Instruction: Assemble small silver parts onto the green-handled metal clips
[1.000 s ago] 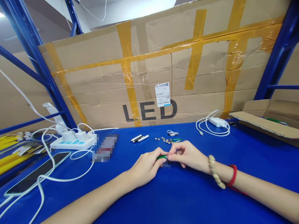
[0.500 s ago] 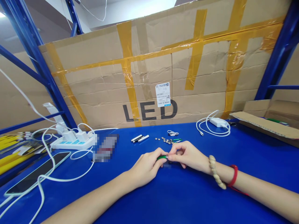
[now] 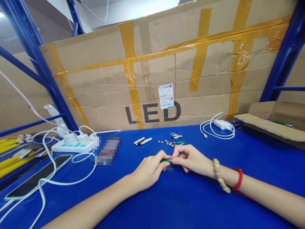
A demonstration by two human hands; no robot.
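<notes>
A small green tube [image 3: 165,160] is pinched between the thumb and fingers of my left hand [image 3: 150,168]. My right hand [image 3: 190,159] meets it from the other side, with thumb and forefinger closed on the silvery end of the tube; exactly what they grip there is mostly covered. Just beyond my fingertips lie several button cells [image 3: 166,142]. Another green tube [image 3: 180,143] rests behind my right hand, partly covered. Farther left are a few silver tubes [image 3: 145,141] and a black one between them. A small coiled white cord [image 3: 175,136] lies past the cells.
On the left stand a power strip [image 3: 73,146] with white cables and a phone [image 3: 35,178]. A pixelated item [image 3: 109,151] lies near them. A white adapter [image 3: 222,125] with its cable and an open cardboard box [image 3: 269,127] are at right. A large cardboard sheet [image 3: 105,86] backs the blue table [image 3: 181,203].
Both hands stay in nearly the same place, still closed around the green tube. My right hand and its fingers have shifted only very slightly.
</notes>
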